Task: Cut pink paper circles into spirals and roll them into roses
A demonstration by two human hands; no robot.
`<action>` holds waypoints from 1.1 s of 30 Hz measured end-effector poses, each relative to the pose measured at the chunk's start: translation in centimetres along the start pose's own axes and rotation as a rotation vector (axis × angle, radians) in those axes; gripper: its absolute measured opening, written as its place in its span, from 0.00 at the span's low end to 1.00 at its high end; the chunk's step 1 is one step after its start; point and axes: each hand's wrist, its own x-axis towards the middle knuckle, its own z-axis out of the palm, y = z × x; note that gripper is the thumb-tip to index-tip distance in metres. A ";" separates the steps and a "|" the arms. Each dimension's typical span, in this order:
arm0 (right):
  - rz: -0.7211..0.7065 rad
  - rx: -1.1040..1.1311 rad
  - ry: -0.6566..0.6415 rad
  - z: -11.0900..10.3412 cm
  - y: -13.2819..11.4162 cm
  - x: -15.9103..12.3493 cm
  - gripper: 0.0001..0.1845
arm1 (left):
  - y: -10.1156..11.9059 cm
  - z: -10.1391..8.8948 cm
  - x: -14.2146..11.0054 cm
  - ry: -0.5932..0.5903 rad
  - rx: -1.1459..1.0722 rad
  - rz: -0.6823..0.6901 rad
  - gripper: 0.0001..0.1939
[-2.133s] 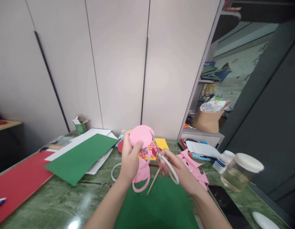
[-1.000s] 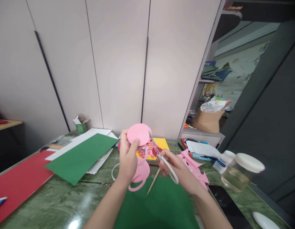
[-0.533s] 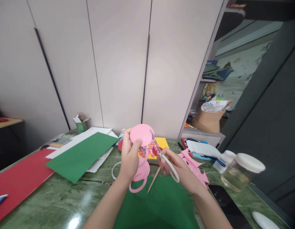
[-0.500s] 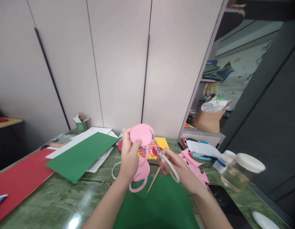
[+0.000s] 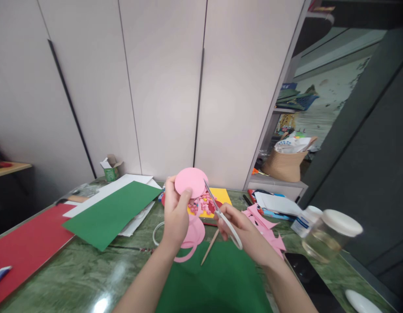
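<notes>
My left hand [image 5: 175, 217] is closed on a pink paper piece whose round disc [image 5: 190, 181] stands above my fingers. A curling pink offcut strip [image 5: 191, 243] hangs below that hand. My right hand [image 5: 243, 232] grips white-handled scissors [image 5: 223, 216], and their blades point up to the disc's right edge. Both hands hover above a green sheet [image 5: 217, 282] on the green marble table [image 5: 90, 274].
A second green sheet [image 5: 112, 213] and a red sheet [image 5: 21, 248] lie at left, over white paper. Pink scraps [image 5: 266, 230], a glue bottle [image 5: 304, 220], a lidded jar [image 5: 330, 234] and a phone [image 5: 310, 282] sit at right. A yellow card with small pink balls [image 5: 209, 202] and a wooden stick [image 5: 209, 248] lie behind my hands.
The pink disc has turned slightly in my left hand and the dangling strip has shifted lower and left. The scissors stay at the disc's right edge.
</notes>
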 end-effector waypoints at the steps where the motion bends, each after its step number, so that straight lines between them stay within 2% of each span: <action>1: 0.003 -0.004 0.001 0.0 0.1 0.0 0.12 | -0.1 0.0 0.0 -0.009 -0.001 -0.012 0.13; 6: -0.027 0.002 -0.015 -0.1 0.4 0.3 0.13 | -0.2 -0.1 -0.2 -0.050 0.001 -0.056 0.13; 14: -0.034 0.033 -0.015 0.1 -0.4 0.3 0.16 | 0.6 0.1 -0.2 -0.106 0.069 -0.012 0.11; 33: -0.016 0.014 -0.008 -0.1 -0.4 0.1 0.09 | -0.4 0.1 0.0 -0.064 -0.063 -0.029 0.11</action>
